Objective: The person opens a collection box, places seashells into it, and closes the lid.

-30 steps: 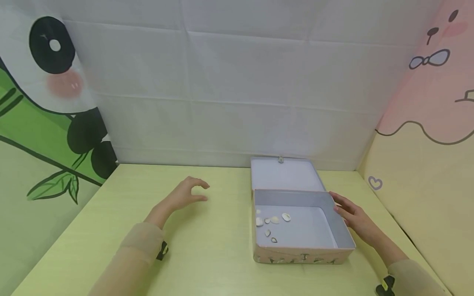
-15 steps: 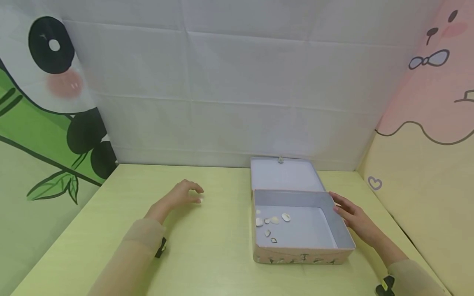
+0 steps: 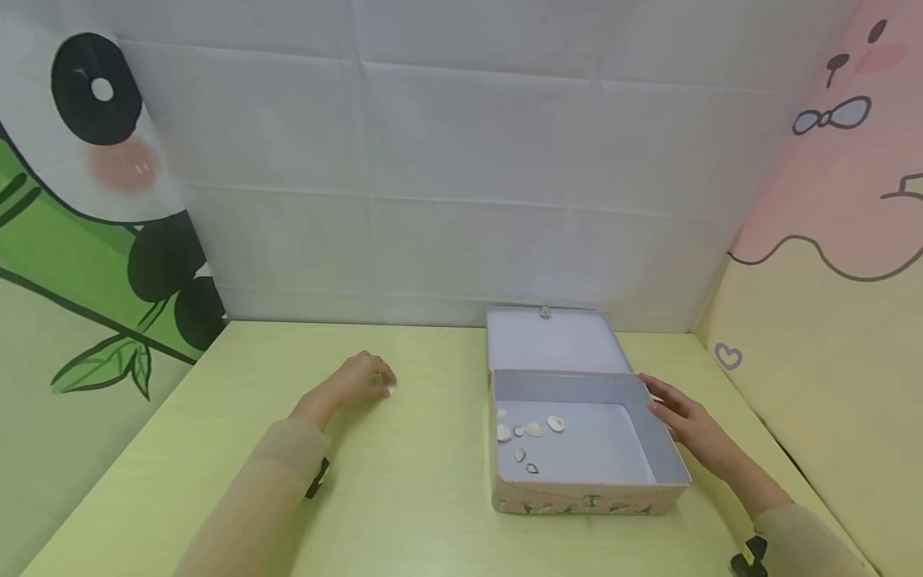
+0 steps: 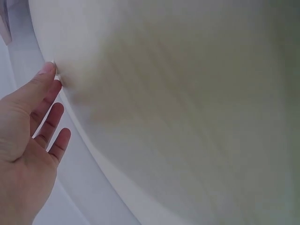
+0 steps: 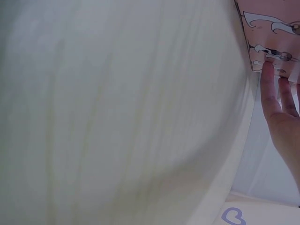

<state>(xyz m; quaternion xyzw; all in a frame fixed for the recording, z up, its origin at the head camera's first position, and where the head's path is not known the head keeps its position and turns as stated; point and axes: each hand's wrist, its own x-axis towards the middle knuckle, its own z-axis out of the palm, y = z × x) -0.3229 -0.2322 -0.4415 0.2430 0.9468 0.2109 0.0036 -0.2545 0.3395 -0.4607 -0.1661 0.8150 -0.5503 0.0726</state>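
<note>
My left hand (image 3: 351, 381) is low over the left middle of the table, pinching a small white seashell (image 3: 391, 391) between thumb and fingertips. Only an edge of that shell shows in the left wrist view, where the hand (image 4: 30, 126) has its other fingers loosely bent. A pink box (image 3: 548, 498) with a pale inside stands at the right, its lid (image 3: 555, 340) laid back. Several small shells (image 3: 534, 429) lie inside, mostly towards its left. With fairly straight fingers, my right hand (image 3: 688, 425) rests against the box's right side; the right wrist view shows fingertips touching its printed wall (image 5: 269, 28).
The table (image 3: 425, 497) is pale yellow. A white cloth wall (image 3: 461, 184) closes off the back, and printed panels stand on the left (image 3: 79, 304) and right (image 3: 829, 320). Dark bands sit at both sleeve cuffs.
The left hand has drawn slightly back to the left and down, and its thumb and fingers have closed onto the small white shell. The right hand and the box have stayed put.
</note>
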